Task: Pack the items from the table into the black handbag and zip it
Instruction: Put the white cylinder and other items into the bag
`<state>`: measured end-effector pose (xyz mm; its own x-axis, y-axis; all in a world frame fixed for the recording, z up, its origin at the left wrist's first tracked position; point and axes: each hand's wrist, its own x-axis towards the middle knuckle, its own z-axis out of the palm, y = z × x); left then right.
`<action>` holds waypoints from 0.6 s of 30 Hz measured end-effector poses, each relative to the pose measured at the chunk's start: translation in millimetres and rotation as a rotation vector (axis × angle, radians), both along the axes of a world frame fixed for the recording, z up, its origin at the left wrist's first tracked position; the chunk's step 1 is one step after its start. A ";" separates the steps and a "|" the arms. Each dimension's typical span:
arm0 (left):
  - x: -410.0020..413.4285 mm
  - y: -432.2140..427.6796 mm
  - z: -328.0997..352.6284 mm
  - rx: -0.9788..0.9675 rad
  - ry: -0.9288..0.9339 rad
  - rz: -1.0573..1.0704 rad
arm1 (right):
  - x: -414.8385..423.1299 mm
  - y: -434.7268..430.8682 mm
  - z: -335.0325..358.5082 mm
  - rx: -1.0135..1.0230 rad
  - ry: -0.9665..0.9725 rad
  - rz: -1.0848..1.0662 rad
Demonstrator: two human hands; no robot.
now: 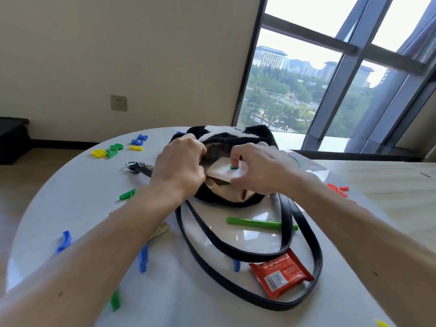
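Observation:
The black furry handbag point(238, 135) with white trim lies on the round white table point(70, 208), its mouth open and its tan lining showing. My left hand point(180, 165) grips the left edge of the opening. My right hand point(262, 166) pinches a flat beige packet point(223, 172) with a green round mark, half inside the bag. The bag's black straps point(283, 232) loop toward me. A green pen point(259, 224) lies across the straps, and a red snack packet point(280, 272) lies near the front.
Several coloured plastic pieces are scattered around: yellow, green and blue ones point(113, 148) at the back left, a green one point(127, 194), blue ones point(64, 241), red ones point(338, 188) at the right. A key chain point(139, 166) lies left of the bag. A window stands behind.

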<state>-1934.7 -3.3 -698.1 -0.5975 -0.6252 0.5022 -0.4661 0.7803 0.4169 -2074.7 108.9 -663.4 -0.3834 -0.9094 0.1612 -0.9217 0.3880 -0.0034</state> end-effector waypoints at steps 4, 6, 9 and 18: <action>-0.5 -0.1 1.6 -0.007 0.005 0.006 | -20.6 -39.1 -20.8 0.026 0.024 0.058; -1.0 -0.4 2.1 -0.002 -0.005 -0.001 | -30.0 -51.5 -26.7 0.047 0.035 0.095; -1.7 -0.9 1.2 -0.001 0.000 -0.015 | -42.1 -63.5 -29.9 0.119 0.060 0.126; -0.8 -5.1 1.0 0.005 -0.014 -0.030 | -26.4 -50.6 -35.9 0.142 0.239 0.131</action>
